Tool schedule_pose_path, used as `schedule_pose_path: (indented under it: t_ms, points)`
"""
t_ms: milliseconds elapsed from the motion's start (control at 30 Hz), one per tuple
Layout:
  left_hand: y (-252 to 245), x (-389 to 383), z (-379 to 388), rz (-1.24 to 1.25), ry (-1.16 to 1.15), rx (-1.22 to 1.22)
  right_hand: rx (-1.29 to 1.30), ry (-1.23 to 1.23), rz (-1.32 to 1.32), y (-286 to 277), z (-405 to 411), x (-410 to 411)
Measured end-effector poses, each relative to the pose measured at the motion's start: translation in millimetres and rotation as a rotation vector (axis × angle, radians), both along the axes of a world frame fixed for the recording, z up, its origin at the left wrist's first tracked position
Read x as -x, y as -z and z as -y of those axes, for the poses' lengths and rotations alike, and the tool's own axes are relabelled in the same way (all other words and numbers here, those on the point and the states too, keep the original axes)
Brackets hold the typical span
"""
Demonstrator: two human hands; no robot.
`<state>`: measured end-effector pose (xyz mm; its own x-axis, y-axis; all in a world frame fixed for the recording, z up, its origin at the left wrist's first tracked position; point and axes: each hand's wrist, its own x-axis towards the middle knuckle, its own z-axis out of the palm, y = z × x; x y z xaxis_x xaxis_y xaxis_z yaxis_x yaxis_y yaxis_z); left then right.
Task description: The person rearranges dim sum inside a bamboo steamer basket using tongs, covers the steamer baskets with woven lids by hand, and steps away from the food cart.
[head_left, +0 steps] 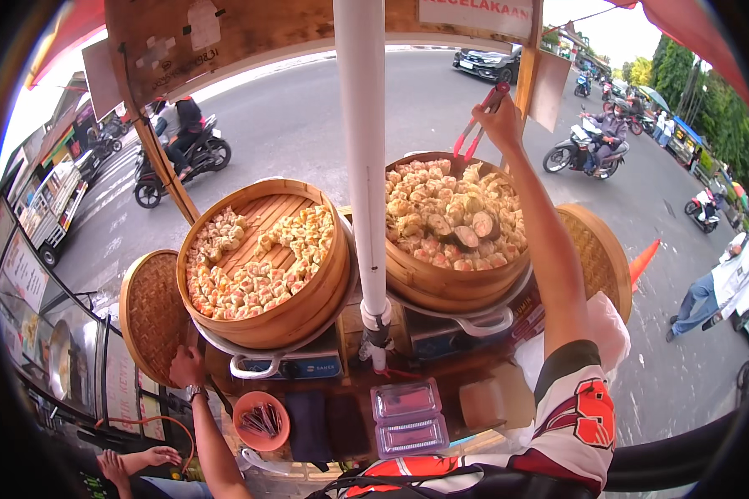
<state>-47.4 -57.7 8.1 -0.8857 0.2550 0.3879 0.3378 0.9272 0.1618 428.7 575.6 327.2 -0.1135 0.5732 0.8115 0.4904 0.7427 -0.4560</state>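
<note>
My right hand (502,118) is closed on a pair of red-tipped tongs (468,134), whose tips hang over the far rim of the right bamboo steamer (455,287). That steamer is full of dumplings (430,193), with a few dark-rimmed round pieces (466,236) among them. To the left, another bamboo steamer (274,327) holds dumplings around a bare patch of slats. My left hand (188,367) is at the lower edge of a woven bamboo lid (153,318) that leans beside this steamer; whether its fingers grip the lid cannot be made out. An open clear plastic container (409,418) lies on the table near me.
A white pole (362,156) stands between the steamers. An orange bowl (261,421) holds small packets or sticks. Both steamers sit on pots over stoves (306,363). A second woven lid (593,256) leans at right. Another person's hands (143,458) are at lower left. Motorcycles pass on the road.
</note>
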Motion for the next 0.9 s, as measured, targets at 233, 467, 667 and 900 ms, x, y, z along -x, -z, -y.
schedule_pose_path:
  t_ms: [233,467,667,900]
  points:
    - [-5,-3,3,0.011,-0.012,0.003,-0.01,0.091,0.11,11,-4,-5]
    - [3,-1,-4,-0.014,-0.009,-0.012,-0.062,0.087,0.126,23,-7,-9]
    - [3,2,7,0.0,-0.016,-0.001,0.058,-0.081,0.046,-1,17,-4]
    - [-1,2,0,0.008,0.01,-0.001,0.251,-0.359,0.098,-5,-17,-50]
